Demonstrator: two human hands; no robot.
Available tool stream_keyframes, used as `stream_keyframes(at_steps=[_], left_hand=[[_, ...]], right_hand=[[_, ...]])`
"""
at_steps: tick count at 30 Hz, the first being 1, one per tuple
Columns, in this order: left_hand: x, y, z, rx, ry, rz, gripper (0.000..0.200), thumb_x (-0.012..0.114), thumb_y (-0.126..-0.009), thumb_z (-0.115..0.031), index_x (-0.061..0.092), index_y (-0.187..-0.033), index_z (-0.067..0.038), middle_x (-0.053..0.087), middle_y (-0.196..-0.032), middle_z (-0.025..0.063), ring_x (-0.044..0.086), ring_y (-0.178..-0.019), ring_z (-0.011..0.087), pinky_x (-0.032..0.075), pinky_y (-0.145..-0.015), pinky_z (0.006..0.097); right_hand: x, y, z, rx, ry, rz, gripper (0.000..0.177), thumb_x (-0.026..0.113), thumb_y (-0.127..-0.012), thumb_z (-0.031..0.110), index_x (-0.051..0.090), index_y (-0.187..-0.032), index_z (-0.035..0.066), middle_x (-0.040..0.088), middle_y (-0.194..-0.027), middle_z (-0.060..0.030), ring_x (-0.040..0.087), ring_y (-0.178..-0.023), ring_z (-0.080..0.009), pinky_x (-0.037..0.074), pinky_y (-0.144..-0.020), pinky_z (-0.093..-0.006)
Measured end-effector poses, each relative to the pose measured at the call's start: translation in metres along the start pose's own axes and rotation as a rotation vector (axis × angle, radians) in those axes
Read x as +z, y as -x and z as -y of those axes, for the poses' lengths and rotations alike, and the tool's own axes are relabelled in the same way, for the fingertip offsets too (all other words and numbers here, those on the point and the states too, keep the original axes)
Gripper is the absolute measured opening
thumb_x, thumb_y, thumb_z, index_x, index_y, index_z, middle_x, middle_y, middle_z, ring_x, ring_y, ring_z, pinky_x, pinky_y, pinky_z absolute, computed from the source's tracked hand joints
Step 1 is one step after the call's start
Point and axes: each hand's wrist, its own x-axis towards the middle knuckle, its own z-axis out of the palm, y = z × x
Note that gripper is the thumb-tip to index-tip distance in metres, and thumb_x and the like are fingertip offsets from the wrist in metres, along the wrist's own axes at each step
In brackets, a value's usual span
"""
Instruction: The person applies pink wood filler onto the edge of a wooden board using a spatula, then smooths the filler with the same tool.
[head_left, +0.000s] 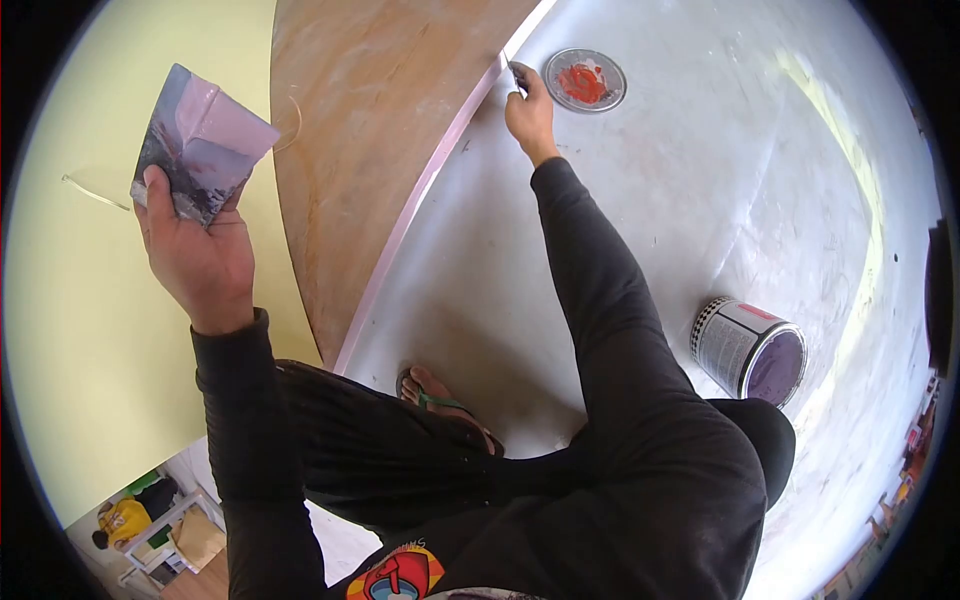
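My left hand (205, 250) is closed on a grey plate (222, 170) smeared with pinkish-purple putty (212, 118), thumb across its lower face. Out ahead, my right hand (532, 118) grips a small putty knife (516, 76), most of it hidden by the fingers. Its tip is at a narrow strip (425, 188), partly pink and partly white, that runs along the curved edge of a brown panel (385, 110). Just right of that hand lies a round tin lid (607, 98) with red material (583, 84) on it.
A labelled metal can (730, 345) with a purple end sits at my right, near my knee. My sandalled foot (440, 400) rests on the grey surface (640, 170). A yellow surface (90, 330) spans the left. A person in yellow (125, 520) is at lower left.
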Motion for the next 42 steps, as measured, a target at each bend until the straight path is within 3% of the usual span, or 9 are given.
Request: stream_keyframes(at_steps=[3,7,13,20,24,29,32,37,42], left_hand=[[-0.001,-0.001,0.000,-0.001,0.012,0.016,0.032,0.046,-0.103,-0.020,0.049,-0.128,-0.001,0.056,-0.130,0.0125,0.057,-0.118,0.0272,0.049,-0.100,0.0473],[-0.004,0.000,-0.002,-0.004,0.021,0.035,0.032,0.047,-0.103,-0.020,0.049,-0.129,-0.001,0.056,-0.131,0.0127,0.057,-0.118,0.0269,0.048,-0.101,0.0469],[-0.006,0.001,-0.003,-0.013,0.015,0.049,0.033,0.046,-0.103,-0.019,0.049,-0.129,0.000,0.057,-0.130,0.0135,0.057,-0.119,0.0265,0.046,-0.102,0.0469],[-0.002,0.002,-0.004,-0.030,0.064,0.064,0.031,0.046,-0.103,-0.019,0.051,-0.127,0.001,0.059,-0.128,0.0140,0.058,-0.117,0.0267,0.047,-0.102,0.0469],[0.004,0.004,-0.002,-0.057,0.115,0.114,0.029,0.046,-0.103,-0.019,0.053,-0.124,0.000,0.061,-0.126,0.0129,0.060,-0.114,0.0261,0.049,-0.099,0.0472],[-0.002,0.000,0.007,-0.198,0.271,0.214,0.028,0.049,-0.102,-0.020,0.056,-0.122,-0.003,0.063,-0.124,0.0093,0.061,-0.112,0.0239,0.050,-0.097,0.0459],[0.006,0.007,0.018,-0.279,0.368,0.188,0.027,0.048,-0.102,-0.020,0.055,-0.122,-0.003,0.064,-0.121,0.0097,0.063,-0.110,0.0235,0.054,-0.092,0.0424],[0.024,0.030,0.023,-0.479,0.502,0.217,0.028,0.044,-0.103,-0.022,0.054,-0.122,-0.003,0.063,-0.122,0.0105,0.065,-0.107,0.0239,0.057,-0.089,0.0388],[0.048,0.050,0.024,-0.615,0.437,0.102,0.030,0.040,-0.104,-0.024,0.054,-0.122,-0.004,0.063,-0.120,0.0091,0.065,-0.106,0.0233,0.057,-0.089,0.0369]], right_hand=[[0.006,0.001,-0.004,0.096,-0.109,0.087,0.055,0.043,-0.075,-0.009,0.057,-0.128,0.001,0.063,-0.121,-0.0153,0.058,-0.118,-0.0263,0.041,-0.105,-0.0344],[0.024,0.046,-0.011,0.009,-0.037,0.058,0.052,0.045,-0.073,-0.010,0.063,-0.121,0.001,0.064,-0.118,-0.0149,0.060,-0.113,-0.0251,0.043,-0.101,-0.0324],[0.050,0.143,0.013,-0.050,-0.059,0.031,0.052,0.048,-0.067,-0.012,0.060,-0.116,0.001,0.060,-0.111,-0.0208,0.059,-0.108,-0.0378,0.046,-0.096,-0.0387],[0.081,0.238,0.049,0.064,-0.089,0.032,0.054,0.047,-0.068,-0.012,0.057,-0.119,0.001,0.058,-0.115,-0.0201,0.057,-0.110,-0.0364,0.045,-0.097,-0.0387],[0.069,0.269,0.062,0.134,-0.199,0.196,0.053,0.044,-0.067,-0.012,0.059,-0.117,0.000,0.060,-0.113,-0.0185,0.059,-0.109,-0.0345,0.046,-0.096,-0.0375],[0.018,0.216,0.076,0.182,-0.446,0.702,0.056,0.041,-0.069,-0.014,0.061,-0.119,0.001,0.064,-0.116,-0.0119,0.061,-0.108,-0.0253,0.048,-0.092,-0.0340],[-0.013,0.150,0.126,0.222,-0.587,0.518,0.052,0.042,-0.075,-0.015,0.061,-0.120,0.002,0.063,-0.114,-0.0046,0.058,-0.107,-0.0147,0.048,-0.091,-0.0297],[-0.043,0.082,0.210,-0.053,-0.891,0.387,0.060,0.041,-0.078,-0.015,0.041,-0.134,0.004,0.057,-0.126,-0.0117,0.060,-0.109,-0.0216,0.049,-0.095,-0.0357],[-0.054,0.064,0.249,-0.252,-0.873,0.436,0.064,0.037,-0.074,-0.019,0.041,-0.133,0.005,0.053,-0.130,-0.0138,0.057,-0.118,-0.0257,0.046,-0.101,-0.0387]])
